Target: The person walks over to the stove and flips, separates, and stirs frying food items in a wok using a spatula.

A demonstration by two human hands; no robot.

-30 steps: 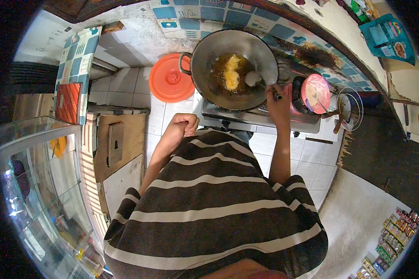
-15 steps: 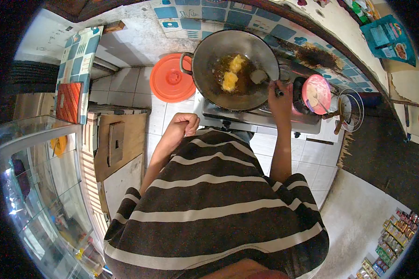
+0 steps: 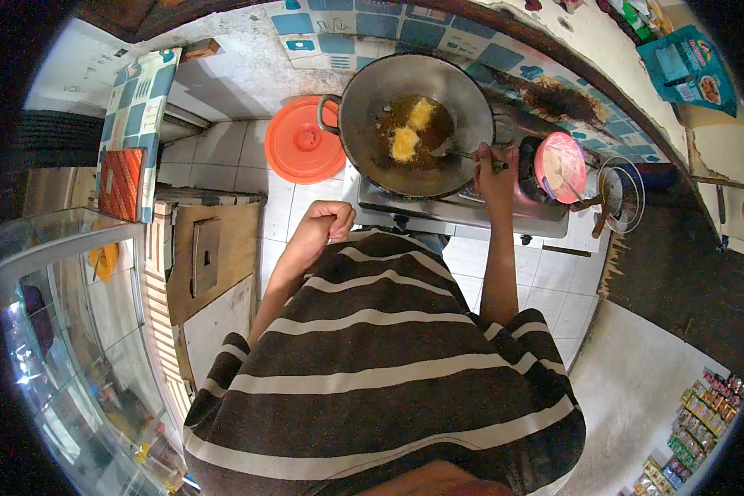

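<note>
A large dark wok [image 3: 364, 99] with a loop handle sits on the stove, brown oil [image 3: 430, 132] at its bottom. In the oil lie two yellow, rough-surfaced fried pieces, the upper fritter [image 3: 422, 113] and the lower fritter [image 3: 404, 144]. My right hand [image 3: 493, 169] is wrapped round the handle of a metal spatula [image 3: 461, 155] at the wok's right rim. The spatula's blade reaches into the oil just right of the lower fritter, seen nearly edge-on. My left hand [image 3: 329, 223] is curled into a fist in front of my shirt, with nothing visible in it.
An orange lid [image 3: 293, 157] lies left of the wok. To the right, a pink bowl [image 3: 560, 165] holds pale batter and a utensil, beside a wire strainer [image 3: 622, 194]. A glass case [image 3: 74, 289] stands at left. A teal packet [image 3: 693, 70] hangs at upper right.
The spatula blade has turned from flat facing up to nearly edge-on and dipped lower, toward the lower fritter. My right hand has shifted slightly with it; the left fist stays put.
</note>
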